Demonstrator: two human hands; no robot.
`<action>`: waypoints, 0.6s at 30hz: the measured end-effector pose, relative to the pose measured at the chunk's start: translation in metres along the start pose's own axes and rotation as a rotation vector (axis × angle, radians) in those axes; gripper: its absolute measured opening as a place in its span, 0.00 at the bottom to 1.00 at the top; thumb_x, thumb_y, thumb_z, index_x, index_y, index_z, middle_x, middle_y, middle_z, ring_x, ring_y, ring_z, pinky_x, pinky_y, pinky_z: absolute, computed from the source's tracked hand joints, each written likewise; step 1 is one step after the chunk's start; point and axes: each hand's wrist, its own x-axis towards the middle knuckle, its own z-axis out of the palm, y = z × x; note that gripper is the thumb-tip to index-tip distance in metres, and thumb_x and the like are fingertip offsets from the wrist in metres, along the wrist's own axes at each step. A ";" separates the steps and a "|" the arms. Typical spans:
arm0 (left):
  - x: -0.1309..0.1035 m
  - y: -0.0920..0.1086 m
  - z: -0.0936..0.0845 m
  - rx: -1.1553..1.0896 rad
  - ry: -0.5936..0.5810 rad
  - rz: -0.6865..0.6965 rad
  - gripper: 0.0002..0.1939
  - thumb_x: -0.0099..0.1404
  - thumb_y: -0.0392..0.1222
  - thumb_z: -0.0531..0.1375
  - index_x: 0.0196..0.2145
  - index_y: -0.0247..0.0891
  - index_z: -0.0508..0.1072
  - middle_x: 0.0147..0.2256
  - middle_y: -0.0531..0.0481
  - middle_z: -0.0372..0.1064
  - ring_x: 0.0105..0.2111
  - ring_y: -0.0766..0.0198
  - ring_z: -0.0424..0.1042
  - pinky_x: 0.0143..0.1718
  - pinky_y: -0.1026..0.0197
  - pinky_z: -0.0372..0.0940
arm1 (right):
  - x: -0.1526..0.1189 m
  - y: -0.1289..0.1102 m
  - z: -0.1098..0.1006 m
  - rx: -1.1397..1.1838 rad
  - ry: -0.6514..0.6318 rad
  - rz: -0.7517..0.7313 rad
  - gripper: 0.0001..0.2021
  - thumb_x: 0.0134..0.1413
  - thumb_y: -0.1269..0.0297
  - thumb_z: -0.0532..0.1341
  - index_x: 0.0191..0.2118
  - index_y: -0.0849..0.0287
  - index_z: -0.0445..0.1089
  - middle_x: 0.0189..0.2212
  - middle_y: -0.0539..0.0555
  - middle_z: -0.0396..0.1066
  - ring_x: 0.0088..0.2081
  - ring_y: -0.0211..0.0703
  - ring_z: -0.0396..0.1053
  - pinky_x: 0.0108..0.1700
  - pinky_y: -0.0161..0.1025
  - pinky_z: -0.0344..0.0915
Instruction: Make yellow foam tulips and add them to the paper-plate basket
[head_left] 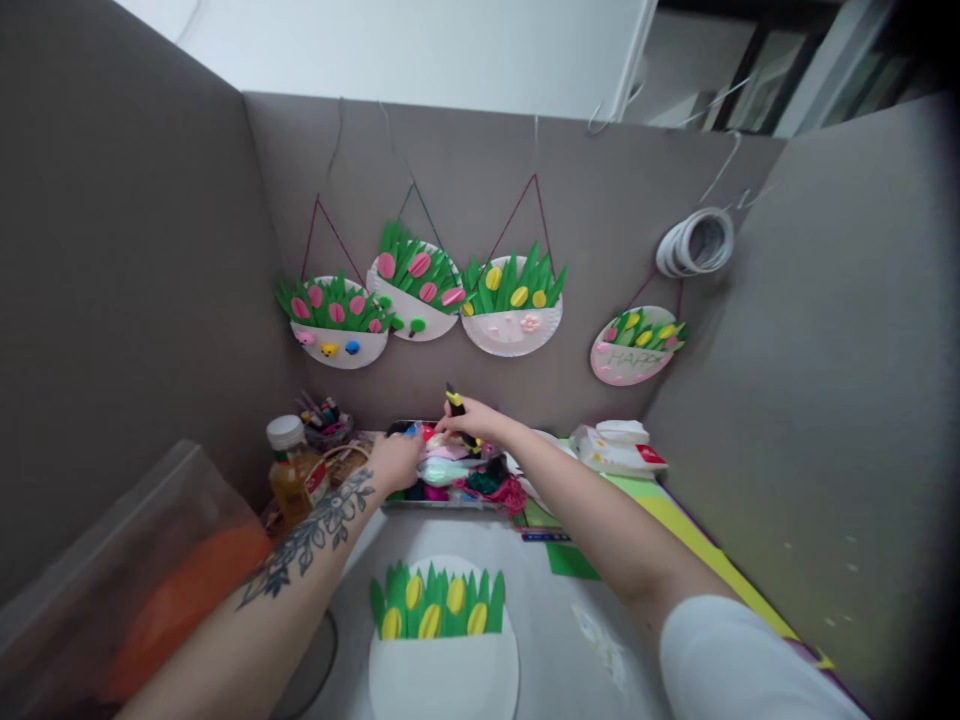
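Both hands reach into a tray [442,506] of colourful craft supplies at the back of the table. My left hand [397,462] is at the tray's left part, its fingers bent down near a blue and a red item; what they hold is too small to make out. My right hand [474,420] is wrapped round a black and yellow tool [456,402], above the tray's middle. Pink yarn [508,494] hangs over the tray's right edge. Nearer me lies a white paper plate [442,680] with green paper grass and yellow paper flowers.
A bottle [296,480] and a pen holder [328,425] stand left, beside a plastic bag [180,580] with orange contents. Tissues [619,450] and coloured paper [679,530] lie right. Decorated plates [512,335] and tape rolls [696,243] hang on the grey partition.
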 end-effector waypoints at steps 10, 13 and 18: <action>-0.028 -0.018 -0.068 0.001 0.332 -0.234 0.11 0.56 0.34 0.50 0.34 0.39 0.70 0.42 0.41 0.68 0.44 0.54 0.66 0.37 0.59 0.61 | -0.025 0.040 -0.007 -0.422 0.205 0.285 0.19 0.44 0.60 0.63 0.43 0.61 0.64 0.37 0.56 0.69 0.37 0.43 0.66 0.38 0.35 0.59; -0.038 -0.023 -0.088 -0.048 0.257 -0.338 0.13 0.55 0.35 0.51 0.38 0.40 0.68 0.36 0.44 0.71 0.37 0.55 0.70 0.33 0.60 0.61 | -0.037 0.029 0.005 -0.469 0.279 0.213 0.16 0.45 0.63 0.63 0.42 0.61 0.66 0.41 0.58 0.66 0.44 0.47 0.63 0.45 0.38 0.57; -0.043 -0.024 -0.094 -0.181 0.344 -0.358 0.13 0.55 0.36 0.50 0.39 0.38 0.66 0.33 0.45 0.71 0.35 0.56 0.71 0.31 0.63 0.59 | -0.095 -0.005 0.049 -0.279 0.392 0.050 0.09 0.54 0.64 0.53 0.30 0.60 0.68 0.31 0.55 0.68 0.37 0.44 0.64 0.42 0.39 0.58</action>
